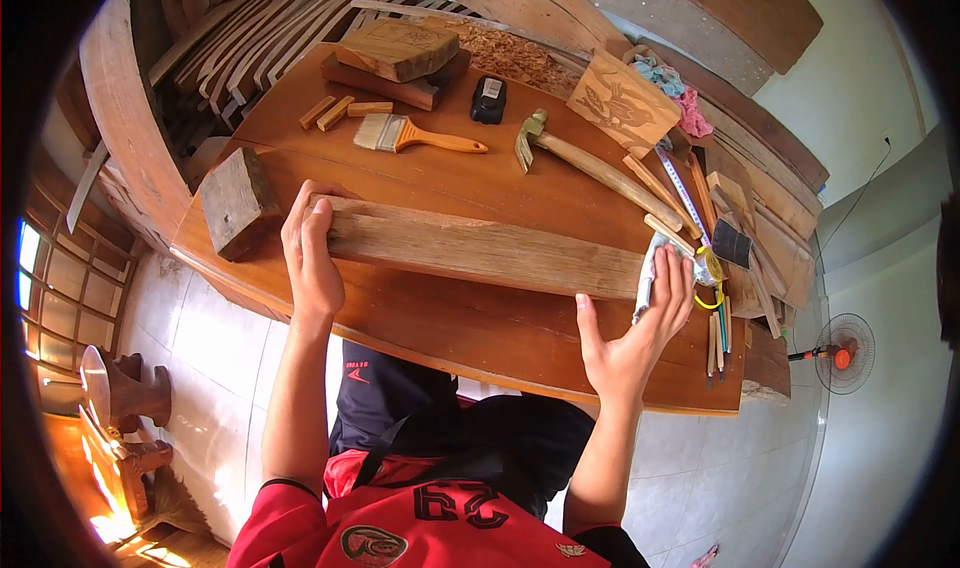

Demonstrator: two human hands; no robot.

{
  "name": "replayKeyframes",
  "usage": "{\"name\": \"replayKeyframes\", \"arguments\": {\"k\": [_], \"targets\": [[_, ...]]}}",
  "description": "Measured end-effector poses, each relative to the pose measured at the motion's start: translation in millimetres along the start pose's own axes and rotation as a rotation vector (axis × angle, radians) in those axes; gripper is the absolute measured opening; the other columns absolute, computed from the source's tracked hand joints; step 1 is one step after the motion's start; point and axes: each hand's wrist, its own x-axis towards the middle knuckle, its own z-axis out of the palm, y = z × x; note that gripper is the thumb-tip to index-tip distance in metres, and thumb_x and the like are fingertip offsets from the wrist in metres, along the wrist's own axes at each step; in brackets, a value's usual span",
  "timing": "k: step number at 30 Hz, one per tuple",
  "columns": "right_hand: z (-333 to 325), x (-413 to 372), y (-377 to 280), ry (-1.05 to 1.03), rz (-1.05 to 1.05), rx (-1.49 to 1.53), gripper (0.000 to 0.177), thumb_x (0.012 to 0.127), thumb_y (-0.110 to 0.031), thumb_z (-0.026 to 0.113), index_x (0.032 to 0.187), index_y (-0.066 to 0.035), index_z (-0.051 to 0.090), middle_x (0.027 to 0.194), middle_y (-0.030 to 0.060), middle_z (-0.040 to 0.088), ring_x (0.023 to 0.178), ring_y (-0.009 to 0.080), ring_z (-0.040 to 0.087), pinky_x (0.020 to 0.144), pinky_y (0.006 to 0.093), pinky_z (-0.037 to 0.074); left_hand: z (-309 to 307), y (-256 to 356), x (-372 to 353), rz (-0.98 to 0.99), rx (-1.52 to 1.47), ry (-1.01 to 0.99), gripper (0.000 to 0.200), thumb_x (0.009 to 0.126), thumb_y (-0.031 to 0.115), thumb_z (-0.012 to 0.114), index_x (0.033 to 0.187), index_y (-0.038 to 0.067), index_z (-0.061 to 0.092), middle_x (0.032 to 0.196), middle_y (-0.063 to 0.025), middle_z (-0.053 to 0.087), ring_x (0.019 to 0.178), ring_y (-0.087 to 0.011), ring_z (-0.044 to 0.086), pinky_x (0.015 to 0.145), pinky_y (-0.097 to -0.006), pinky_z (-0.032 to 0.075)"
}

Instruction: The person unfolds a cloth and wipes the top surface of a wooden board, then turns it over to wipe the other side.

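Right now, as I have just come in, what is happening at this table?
A person holds a long wooden board over the table. The left hand presses a pale cloth against one end; the right hand grips the other end. Beyond the board lie a brush and a hammer, which neither hand touches.

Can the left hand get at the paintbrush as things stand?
Probably yes, once it lets go: the left hand is holding one end of the wooden plank. The paintbrush lies on the tabletop just beyond the plank, with nothing on top of it, so a reach over looks free.
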Motion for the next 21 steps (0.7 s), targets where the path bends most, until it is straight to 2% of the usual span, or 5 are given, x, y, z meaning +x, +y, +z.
{"name": "replayKeyframes", "arguments": {"k": [1,16,19,21], "targets": [[0.2,-0.3,0.4,0.001,-0.003,0.000,0.094,0.091,-0.047,0.085,0.163,-0.002,0.044,0.168,0.0182,0.046,0.162,0.0432,0.030,0.130,0.0630,0.019,0.5,-0.6,-0.1,-0.023,0.008,0.007,0.043,0.103,0.039,0.042,0.101,0.001,0.063,0.095,-0.0102,0.064,0.094,-0.0195,0.059,0.090,-0.0330,0.042],[0.9,-0.1,0.3,0.008,-0.011,0.004,0.094,0.091,-0.045,0.085,0.163,-0.002,0.044,0.168,0.0184,0.046,0.161,0.0437,0.030,0.130,0.0631,0.020,-0.4,0.6,0.1,-0.017,0.012,0.006,0.042,0.104,0.037,0.043,0.101,0.000,0.063,0.095,-0.0099,0.064,0.094,-0.0195,0.059,0.091,-0.0326,0.042],[0.3,0.0,-0.1,0.004,-0.005,0.005,0.094,0.091,-0.045,0.085,0.163,-0.002,0.044,0.168,0.0184,0.046,0.161,0.0438,0.030,0.130,0.0632,0.020,-1.0,1.3,0.4,0.037,-0.005,-0.004,0.034,0.105,0.025,0.043,0.102,-0.003,0.062,0.093,-0.0117,0.062,0.091,-0.0201,0.057,0.087,-0.0325,0.044],[0.4,-0.2,-0.2,0.004,-0.003,0.004,0.094,0.091,-0.046,0.085,0.163,-0.002,0.044,0.168,0.0184,0.045,0.161,0.0439,0.030,0.130,0.0632,0.020,-0.4,1.6,0.4,0.036,-0.013,-0.001,0.034,0.105,0.025,0.043,0.102,-0.003,0.062,0.093,-0.0120,0.062,0.090,-0.0204,0.057,0.087,-0.0326,0.044]]}}
